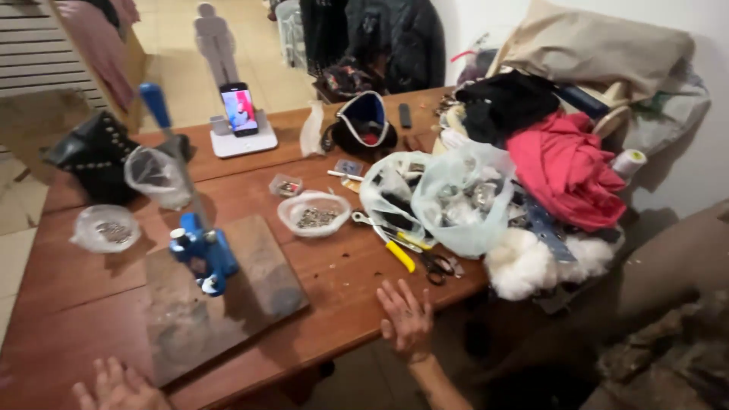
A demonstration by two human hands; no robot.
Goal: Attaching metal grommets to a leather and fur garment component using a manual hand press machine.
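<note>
A: Where's the blue hand press [201, 254] rn?

B: On the grey slab [250, 296], left-centre of the worktop [342, 304], w/ its long lever [163, 121] sticking up.

A: Hands?

B: Both empty. Left hand [118, 387] spread flat at the near edge, right hand [406, 319] splayed on the edge too, fingers released, nothing gripped.

A: How'd it handle?

B: Looks like cast metal, so prob heavy, stiff, top-heavy. I'd grab the body low, not the lever, which likely pivots. Bowl of small metal bits [315, 214] sits near it, spills easily.
</note>
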